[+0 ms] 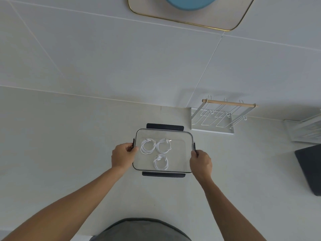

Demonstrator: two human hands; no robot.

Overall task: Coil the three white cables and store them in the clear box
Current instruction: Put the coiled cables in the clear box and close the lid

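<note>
From your head camera, the clear box (188, 136) sits on the pale counter (69, 145) just below the centre of view, with dark latch flaps sticking out at its 12 and 6 o'clock edges. All 3 white cables lie coiled inside it: the first coil (148, 146) at about 10 o'clock within the box, the second coil (163, 145) just beside it toward 12 o'clock, and the third coil (161, 162) at 6 o'clock, apart from the other 2.

Your left hand (122, 156) is at the box's 9 o'clock side, fingers curled round the dark side clip and the rim there. Your right hand (201, 162) is at the 3 o'clock side, fingers curled over that edge by its clip.

At 2 o'clock from the box stands a white wire rack (218, 117) with a wooden bar. A dark pad (309, 167) lies at 3 o'clock, well apart, at the frame edge.
</note>
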